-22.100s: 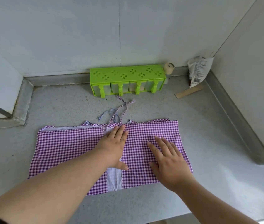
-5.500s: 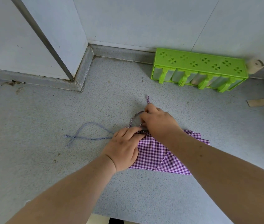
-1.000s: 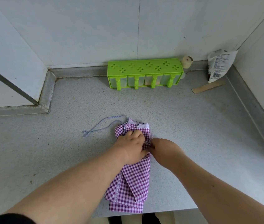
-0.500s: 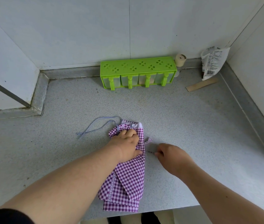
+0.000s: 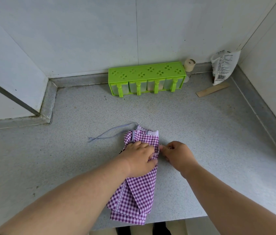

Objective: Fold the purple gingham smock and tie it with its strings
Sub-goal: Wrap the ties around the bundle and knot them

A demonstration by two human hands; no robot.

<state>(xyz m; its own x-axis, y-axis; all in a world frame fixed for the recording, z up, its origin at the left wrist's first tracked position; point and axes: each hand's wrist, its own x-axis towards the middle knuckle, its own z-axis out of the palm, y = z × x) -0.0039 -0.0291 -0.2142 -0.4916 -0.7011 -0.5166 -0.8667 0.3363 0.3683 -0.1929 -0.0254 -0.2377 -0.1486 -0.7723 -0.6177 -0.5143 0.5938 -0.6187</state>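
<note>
The purple gingham smock [image 5: 138, 192] lies folded into a long narrow bundle on the grey counter [image 5: 201, 133], its near end reaching the counter's front edge. My left hand [image 5: 140, 158] presses down on the upper part of the bundle. My right hand [image 5: 176, 154] sits right beside the bundle's right edge, its fingertips pinching a thin string end there. A pale blue string [image 5: 110, 134] trails from the bundle's top corner out to the left across the counter.
A green spice rack [image 5: 146, 77] stands against the back wall, with a small beige jar [image 5: 189, 64] next to it. A white packet [image 5: 223, 67] leans in the right corner above a flat wooden stick [image 5: 212, 89]. A raised ledge [image 5: 47, 102] borders the counter's left.
My right hand, which had pulled a little to the right half a second ago, has come back against the bundle's right edge. My left hand stays pressed on the smock.
</note>
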